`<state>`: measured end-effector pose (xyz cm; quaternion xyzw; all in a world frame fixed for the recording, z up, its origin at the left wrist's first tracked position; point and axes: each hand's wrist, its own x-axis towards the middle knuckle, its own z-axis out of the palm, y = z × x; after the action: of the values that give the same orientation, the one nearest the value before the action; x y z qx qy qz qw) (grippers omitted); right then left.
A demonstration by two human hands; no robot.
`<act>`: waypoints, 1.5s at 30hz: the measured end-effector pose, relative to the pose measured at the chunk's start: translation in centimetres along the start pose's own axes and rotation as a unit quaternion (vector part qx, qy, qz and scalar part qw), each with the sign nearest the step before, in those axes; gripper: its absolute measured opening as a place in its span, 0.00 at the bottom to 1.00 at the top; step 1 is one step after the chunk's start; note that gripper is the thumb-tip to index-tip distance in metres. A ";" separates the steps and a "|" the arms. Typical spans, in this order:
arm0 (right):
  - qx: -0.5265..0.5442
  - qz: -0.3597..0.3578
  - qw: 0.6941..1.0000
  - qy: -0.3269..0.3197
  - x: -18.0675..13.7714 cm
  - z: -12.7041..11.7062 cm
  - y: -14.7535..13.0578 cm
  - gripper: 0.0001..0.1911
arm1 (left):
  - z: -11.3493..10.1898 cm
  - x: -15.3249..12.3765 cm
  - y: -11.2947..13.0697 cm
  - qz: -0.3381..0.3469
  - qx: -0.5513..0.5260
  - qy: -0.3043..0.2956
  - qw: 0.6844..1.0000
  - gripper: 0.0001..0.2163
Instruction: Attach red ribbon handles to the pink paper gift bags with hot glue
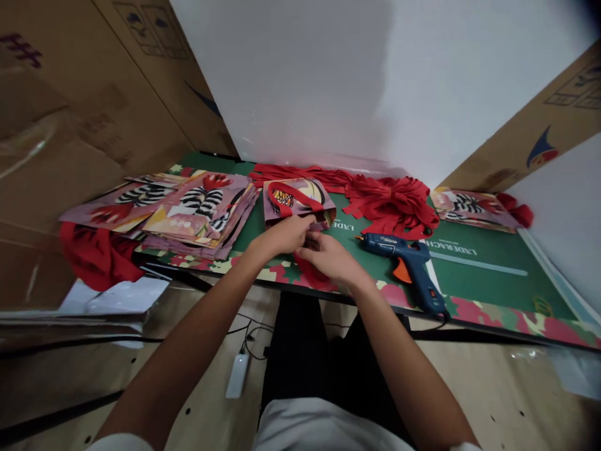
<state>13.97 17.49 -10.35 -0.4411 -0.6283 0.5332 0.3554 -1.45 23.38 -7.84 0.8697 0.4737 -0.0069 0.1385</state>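
A small printed paper bag (305,189) with a butterfly picture lies on the table, its open edge toward me. One red ribbon handle (277,186) loops over its upper face. My left hand (293,233) is closed on the bag's near edge, fingertips partly hidden. Close beside it, my right hand (332,255) has its fingers curled in a pinch at the bag's opening. Below the right hand hangs a loop of red ribbon (313,275), which appears to run up into those fingers. The exact grip is hidden.
Stacked printed bags (201,210) lie left, with red ribbon (98,257) hanging off the table edge. Cut red ribbons (389,200) lie behind. A blue glue gun (408,263) with an orange trigger rests right, near another bag (474,208). Cardboard boxes (89,119) stand left.
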 end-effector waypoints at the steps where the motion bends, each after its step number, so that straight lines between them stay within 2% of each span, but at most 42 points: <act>1: -0.035 -0.007 0.999 -0.007 -0.8 -1.0 -0.6 0.11 | 0.2 -0.3 0.1 -0.002 0.002 0.001 1.000 0.13; 3: -0.115 -0.007 0.992 0.058 -2.3 -3.0 -1.3 0.13 | 0.5 -0.8 0.5 -0.009 0.008 0.009 1.000 0.15; 5: -0.201 -0.037 0.968 0.147 -3.1 -4.4 -1.2 0.14 | 0.9 -1.3 1.0 -0.019 0.014 0.020 1.000 0.17; 7: -0.270 -0.095 0.942 0.176 -3.0 -5.0 -0.4 0.16 | 1.0 -1.6 1.4 -0.022 0.017 0.030 0.999 0.18; 11: -0.336 -0.187 0.918 0.100 -1.2 -4.4 1.8 0.27 | 1.2 -1.7 1.5 -0.015 0.010 0.049 0.999 0.20; 16: -0.364 -0.141 0.918 0.069 1.0 -3.4 2.8 0.25 | 2.2 -1.7 0.7 0.000 0.015 0.069 0.998 0.21; 18: -0.366 -0.132 0.919 0.067 1.3 -3.3 2.6 0.21 | 3.2 -2.4 0.5 0.050 0.030 0.133 0.989 0.21; 21: -0.378 -0.119 0.916 0.060 1.4 -3.3 2.3 0.17 | 5.4 -4.9 1.0 0.140 0.049 0.317 0.937 0.18; 23: -0.382 -0.104 0.916 0.057 1.3 -3.3 2.2 0.18 | 7.0 -7.0 2.1 0.103 0.010 0.432 0.896 0.16; 24: -0.382 -0.098 0.917 0.056 1.2 -3.3 2.2 0.18 | 7.8 -8.1 2.6 0.056 -0.022 0.462 0.885 0.14; 26: -0.376 -0.094 0.920 0.053 0.9 -3.3 2.3 0.18 | 9.0 -9.7 3.7 -0.040 -0.046 0.423 0.904 0.13; 29: -0.365 -0.096 0.924 0.058 0.4 -3.1 2.6 0.17 | 10.1 -10.7 4.5 -0.094 -0.028 0.361 0.928 0.14; 34: -0.356 -0.091 0.927 0.077 -0.2 -2.6 2.7 0.18 | 10.3 -10.6 4.3 -0.106 -0.038 0.362 0.925 0.13; 42: -0.368 -0.055 0.926 0.065 -0.2 -2.5 1.9 0.21 | 9.5 -11.1 3.5 -0.103 -0.083 0.382 0.915 0.10; 45: -0.405 -0.046 0.912 0.046 0.0 -2.6 1.3 0.22 | 8.6 -10.4 2.7 -0.071 -0.058 0.398 0.913 0.16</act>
<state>16.64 18.47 -11.18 -0.5419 -0.7929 0.1954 0.1986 -3.97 11.30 -13.94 0.7550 0.5495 0.3577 -0.0117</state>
